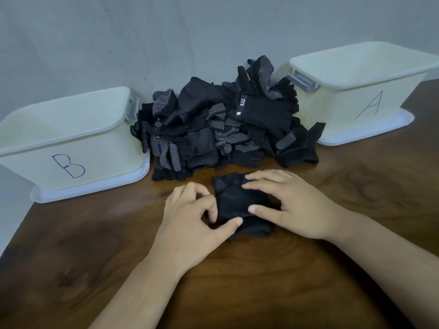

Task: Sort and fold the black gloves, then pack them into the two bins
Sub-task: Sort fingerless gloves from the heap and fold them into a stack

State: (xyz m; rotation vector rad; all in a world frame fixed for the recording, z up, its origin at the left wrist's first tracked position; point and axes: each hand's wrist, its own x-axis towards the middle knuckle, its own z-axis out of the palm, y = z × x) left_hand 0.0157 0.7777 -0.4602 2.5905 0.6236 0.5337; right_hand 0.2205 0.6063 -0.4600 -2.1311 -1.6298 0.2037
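Observation:
A folded black glove (240, 205) lies on the wooden table in front of me. My left hand (192, 217) pinches its left edge between thumb and curled fingers. My right hand (285, 203) presses flat on its right side, with the fingers spread over the top. Behind it a heap of black gloves (225, 124), some with white grip dots, is piled against the wall. A cream bin marked B (71, 143) stands at the left and a cream bin marked A (356, 96) at the right; no gloves show inside either.
The dark wooden table (332, 269) runs to a left edge near the B bin. A grey wall (166, 39) stands close behind the bins and the heap. Each bin sits on a white lid and has grey clip handles.

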